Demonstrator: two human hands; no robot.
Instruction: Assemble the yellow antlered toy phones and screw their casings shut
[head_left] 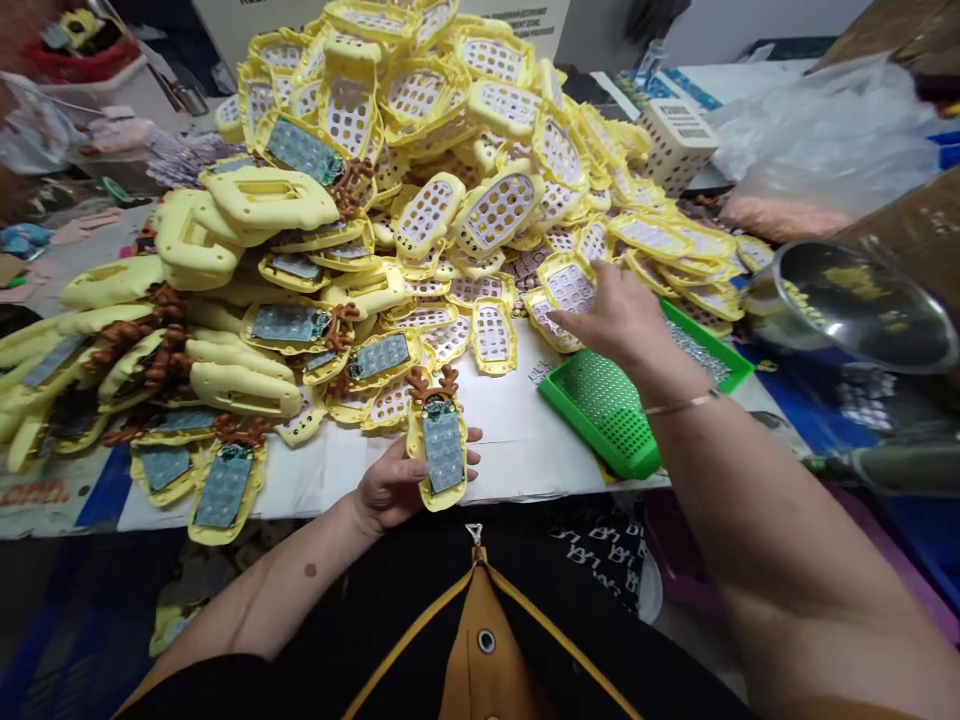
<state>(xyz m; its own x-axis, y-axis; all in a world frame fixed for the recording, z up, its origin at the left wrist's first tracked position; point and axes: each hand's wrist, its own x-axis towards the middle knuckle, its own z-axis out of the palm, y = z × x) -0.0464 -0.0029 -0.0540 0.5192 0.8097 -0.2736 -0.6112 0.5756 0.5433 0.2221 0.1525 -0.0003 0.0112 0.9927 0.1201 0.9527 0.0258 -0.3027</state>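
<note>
My left hand (pixel 394 480) holds a yellow toy phone casing half (pixel 442 450) upright near the table's front edge. A grey keypad sheet, a small green circuit board and brown antlers show on it. My right hand (pixel 619 315) reaches to the near right side of the pile, thumb and fingers apart over a yellow casing half with a white perforated panel (pixel 568 285). Whether the fingertips touch it I cannot tell. Beside that wrist stands a green tray (pixel 637 455) with small metal screws (pixel 686 340) in its far part.
A tall pile of yellow casing halves (pixel 427 90) fills the table's back. Antlered phone pieces (pixel 225 485) lie stacked on the left. A metal bowl (pixel 862 300) tilts on the right, near a clear plastic bag (pixel 832 130) and a perforated white box (pixel 675 140).
</note>
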